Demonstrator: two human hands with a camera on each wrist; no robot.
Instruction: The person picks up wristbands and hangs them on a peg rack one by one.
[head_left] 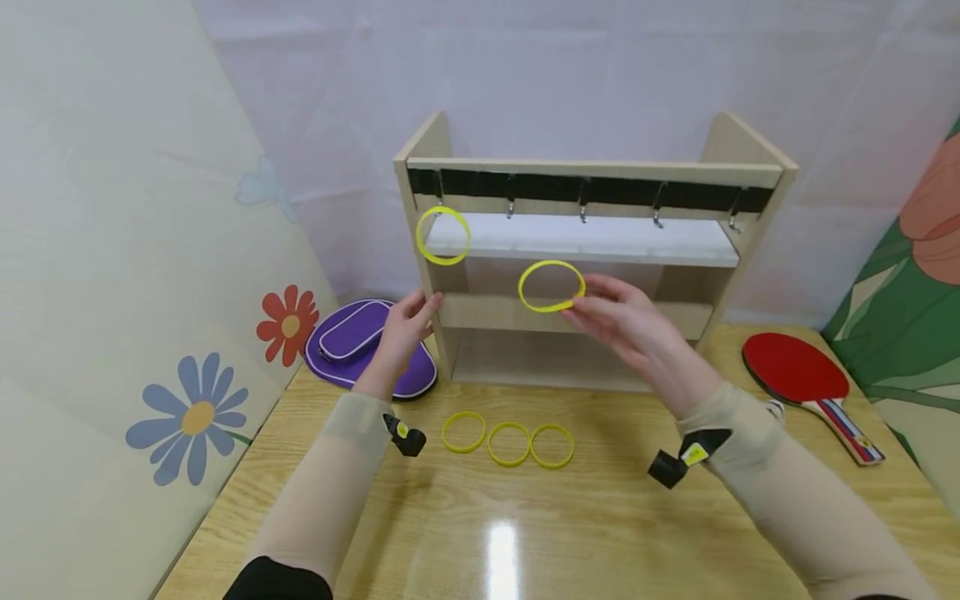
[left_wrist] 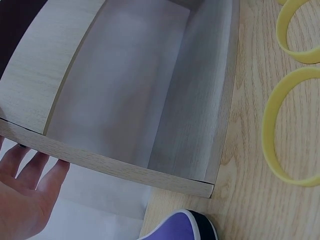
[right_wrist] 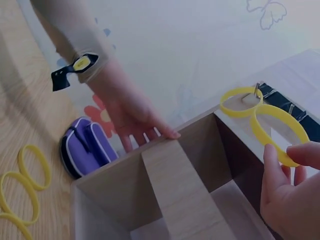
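My right hand (head_left: 626, 321) pinches a yellow ring (head_left: 551, 286) between thumb and fingers, held up in front of the wooden shelf (head_left: 577, 312). In the right wrist view that ring (right_wrist: 280, 131) overlaps another yellow ring (right_wrist: 241, 102) hanging from a hook. The hung ring (head_left: 443, 237) is on the leftmost hook of a black strip (head_left: 547, 185) along the shelf's top board. My left hand (head_left: 408, 329) rests on the shelf's left side panel, its thumb at the front edge and its fingers (left_wrist: 52, 182) along the outer face.
Three yellow rings (head_left: 509, 443) lie on the wooden table (head_left: 420, 533) in front of the shelf. A purple paddle case (head_left: 352, 337) lies left of the shelf, close by the left hand. At the right is a red table tennis paddle (head_left: 797, 368). Several hooks (head_left: 583, 212) hold nothing.
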